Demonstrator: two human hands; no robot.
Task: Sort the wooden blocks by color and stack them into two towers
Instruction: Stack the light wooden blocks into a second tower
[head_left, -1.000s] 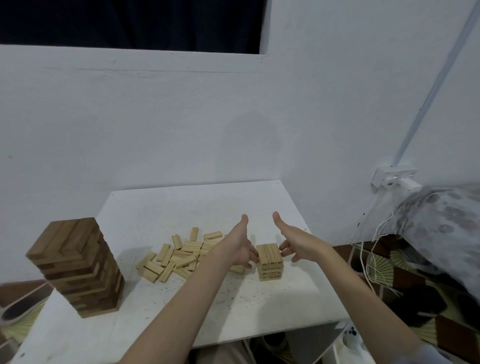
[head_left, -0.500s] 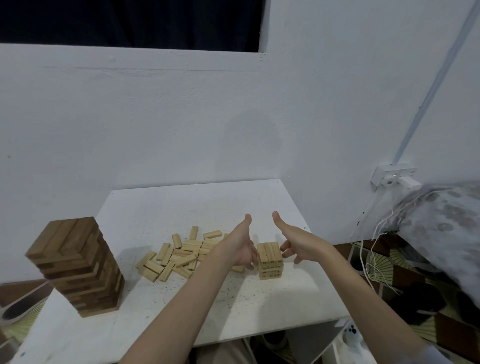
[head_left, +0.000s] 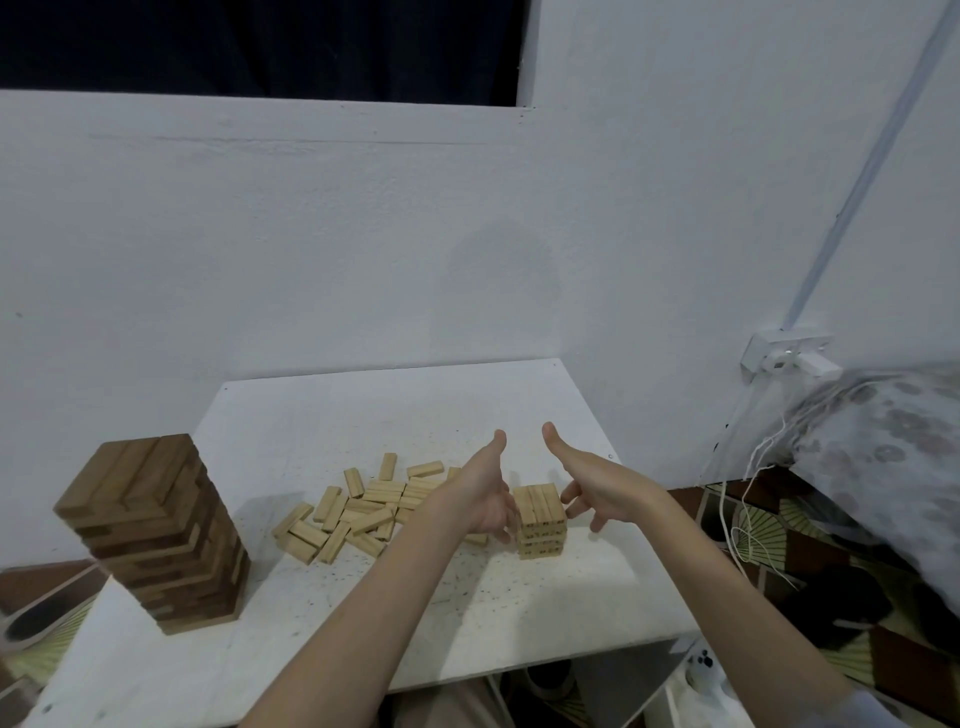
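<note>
Head view looks down on a white table (head_left: 322, 415) flecked with small dark specks, pushed against a white wall (head_left: 363, 234) with a dark window (head_left: 260, 47) above. On its left side stands a tall dark tower (head_left: 156, 530). Loose light blocks (head_left: 363, 504) lie scattered mid-table, and just right of them sits a short light tower (head_left: 540, 519). Either side of it, the left hand (head_left: 485, 493) and right hand (head_left: 592, 483) are spread with thumbs up, fingers relaxed, grasping nothing; the left fingers look to touch its side. At right, a wall socket (head_left: 784, 353), white cord (head_left: 748, 509) and patterned fabric (head_left: 893, 457).
</note>
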